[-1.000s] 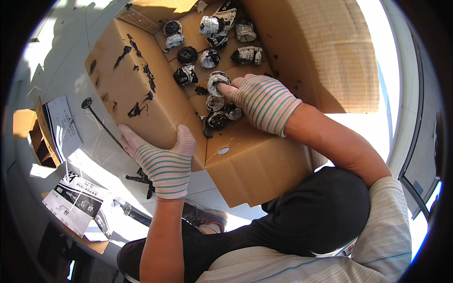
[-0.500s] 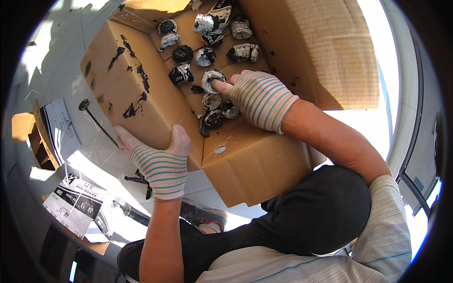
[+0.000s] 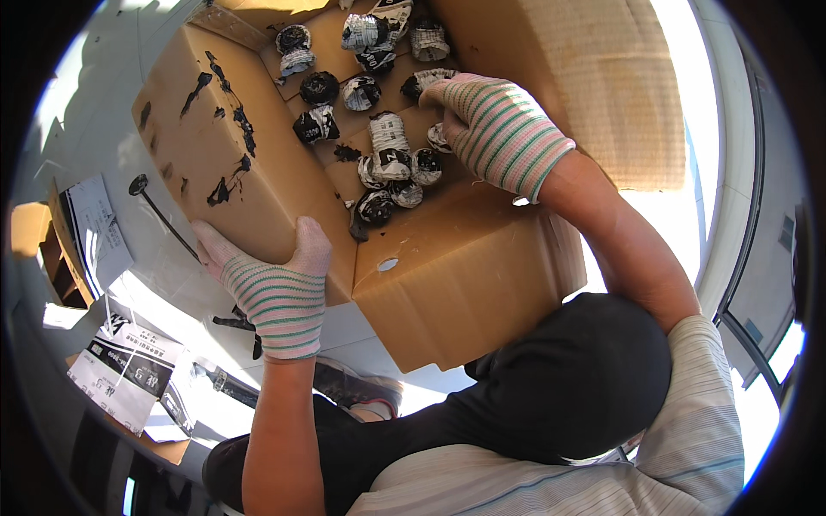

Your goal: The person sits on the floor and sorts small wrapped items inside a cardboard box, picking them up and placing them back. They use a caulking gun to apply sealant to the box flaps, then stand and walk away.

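A large brown cardboard box (image 3: 447, 292) stands open in front of me, one flap smeared with black, sticky-looking residue. Inside lie several short bundles wrapped in printed paper with black, tarry patches. My left hand (image 3: 274, 288), in a pink and green striped glove, grips the edge of the smeared flap (image 3: 267, 185), thumb and fingers spread apart. Over the box's right side, my gloved right hand (image 3: 495, 129) has bent fingers with a gap toward the thumb. Its fingertips are at a paper-wrapped bundle (image 3: 420, 83), partly covered by them. A longer bundle (image 3: 389, 138) lies beside smaller ones, left of that hand.
On the floor at left lies a dark rod with a round end (image 3: 163, 209). Beyond it are a printed carton (image 3: 129, 370) and another open carton (image 3: 34, 232). My bent knee (image 3: 576, 370) is close to the box's near flap. A tall box wall (image 3: 594, 95) rises at right.
My right hand has withdrawn its finger from the longer bundle's end and moved right and away from me. That bundle now shows its side. My left hand stays on the flap.
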Motion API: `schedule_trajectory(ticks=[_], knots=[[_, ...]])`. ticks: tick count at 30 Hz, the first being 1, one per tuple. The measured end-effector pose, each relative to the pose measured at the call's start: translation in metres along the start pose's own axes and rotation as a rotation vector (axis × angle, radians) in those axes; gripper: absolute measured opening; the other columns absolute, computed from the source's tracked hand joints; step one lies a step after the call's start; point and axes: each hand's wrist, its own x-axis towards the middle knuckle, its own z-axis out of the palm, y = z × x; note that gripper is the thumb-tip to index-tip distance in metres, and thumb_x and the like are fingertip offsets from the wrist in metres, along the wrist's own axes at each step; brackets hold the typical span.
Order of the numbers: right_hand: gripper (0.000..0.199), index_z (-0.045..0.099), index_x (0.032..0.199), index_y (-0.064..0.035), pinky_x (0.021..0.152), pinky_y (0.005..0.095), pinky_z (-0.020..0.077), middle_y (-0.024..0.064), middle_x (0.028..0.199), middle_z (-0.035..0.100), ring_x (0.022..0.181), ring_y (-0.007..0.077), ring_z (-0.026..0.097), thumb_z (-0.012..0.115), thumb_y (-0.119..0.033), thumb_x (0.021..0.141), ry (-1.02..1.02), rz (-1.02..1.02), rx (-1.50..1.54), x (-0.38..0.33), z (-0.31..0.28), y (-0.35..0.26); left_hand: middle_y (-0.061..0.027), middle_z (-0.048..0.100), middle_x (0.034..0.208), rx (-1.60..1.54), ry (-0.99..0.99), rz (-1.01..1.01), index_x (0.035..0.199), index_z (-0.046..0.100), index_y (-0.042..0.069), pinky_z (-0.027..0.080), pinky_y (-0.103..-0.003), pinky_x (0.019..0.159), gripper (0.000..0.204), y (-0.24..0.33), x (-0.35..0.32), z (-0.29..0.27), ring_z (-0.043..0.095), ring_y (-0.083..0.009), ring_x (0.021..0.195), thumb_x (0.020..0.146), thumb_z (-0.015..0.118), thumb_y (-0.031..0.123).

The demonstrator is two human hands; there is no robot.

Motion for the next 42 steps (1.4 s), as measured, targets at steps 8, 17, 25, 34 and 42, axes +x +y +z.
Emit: schedule_trajectory(ticks=[8, 17, 25, 34, 42], knots=[[0.029, 0.068, 0.116, -0.0031, 0.085, 0.0475, 0.0569, 0.0203, 0.102, 0.073, 0.096, 0.0408, 0.071, 0.055, -0.002, 0.091, -0.637, 0.056, -0.435, 0.002, -0.009, 0.004, -0.0339, 0.03, 0.155, 0.065, -0.019, 0.026, 0.158, 0.017, -0.013, 0.028, -0.049, 0.122, 0.116, -0.001, 0.001, -0.001, 0.034, -0.0423, 0.144, 0.076, 0.083, 0.036], [0.029, 0.064, 0.119, 0.0001, 0.084, 0.0492, 0.0565, 0.0232, 0.103, 0.073, 0.097, 0.0423, 0.071, 0.046, -0.011, 0.1, -0.772, 0.144, -0.337, -0.014, 0.008, 0.006, -0.0327, 0.028, 0.155, 0.016, -0.035, 0.026, 0.158, 0.016, -0.012, 0.028, -0.049, 0.122, 0.117, -0.002, 0.0, -0.002, 0.033, -0.0416, 0.145, 0.078, 0.083, 0.04], [0.022, 0.066, 0.112, 0.0006, 0.088, 0.0468, 0.0551, 0.0216, 0.104, 0.071, 0.099, 0.0409, 0.068, 0.059, -0.01, 0.094, -0.709, 0.107, -0.228, -0.024, -0.013, 0.001, -0.0314, 0.028, 0.154, 0.003, -0.034, 0.049, 0.159, 0.015, -0.011, 0.029, -0.047, 0.122, 0.116, -0.006, -0.001, -0.001, 0.035, -0.0403, 0.143, 0.079, 0.083, 0.039], [0.033, 0.067, 0.119, 0.0003, 0.089, 0.0449, 0.0542, 0.0192, 0.104, 0.068, 0.1, 0.0379, 0.066, 0.064, -0.012, 0.089, -0.596, 0.067, -0.183, -0.05, -0.027, -0.007, -0.0311, 0.029, 0.156, -0.025, -0.036, 0.006, 0.158, 0.016, -0.013, 0.028, -0.045, 0.123, 0.111, 0.004, -0.001, -0.005, 0.036, -0.0389, 0.143, 0.081, 0.082, 0.032], [0.027, 0.07, 0.112, -0.0009, 0.089, 0.0465, 0.0546, 0.0178, 0.103, 0.069, 0.101, 0.0389, 0.067, 0.063, -0.013, 0.089, -0.72, 0.067, -0.171, -0.044, -0.029, -0.014, -0.0304, 0.028, 0.157, -0.004, -0.055, -0.021, 0.159, 0.016, -0.012, 0.027, -0.046, 0.124, 0.108, 0.008, -0.002, -0.005, 0.034, -0.0386, 0.145, 0.084, 0.08, 0.032]])
